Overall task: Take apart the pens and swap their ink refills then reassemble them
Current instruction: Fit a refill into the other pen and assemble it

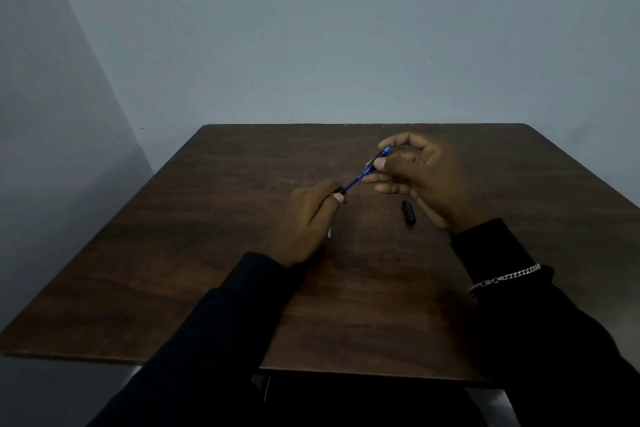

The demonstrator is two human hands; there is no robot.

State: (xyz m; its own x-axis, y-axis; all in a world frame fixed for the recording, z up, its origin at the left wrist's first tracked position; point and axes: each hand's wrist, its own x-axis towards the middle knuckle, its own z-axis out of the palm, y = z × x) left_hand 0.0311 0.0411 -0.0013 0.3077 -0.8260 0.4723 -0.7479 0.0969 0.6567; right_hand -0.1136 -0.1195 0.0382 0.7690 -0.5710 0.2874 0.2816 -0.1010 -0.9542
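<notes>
Above the middle of the dark wooden table [214, 253], both hands hold parts of a blue pen. My right hand [419, 180] pinches the blue pen barrel [379, 158] between thumb and fingers. A thin blue ink refill [355, 181] runs down-left from the barrel to my left hand [304, 222], whose fingertips are closed on the dark tip end of it. A black pen part [408, 212] lies on the table just below my right hand. A small pale piece [329, 232] peeks out beside my left hand; what it is cannot be told.
The table stands against a plain grey wall [311, 28], its far edge at the wall and its near edge close to my body. Dark sleeves cover both forearms, and a silver chain bracelet [505, 277] sits on my right wrist.
</notes>
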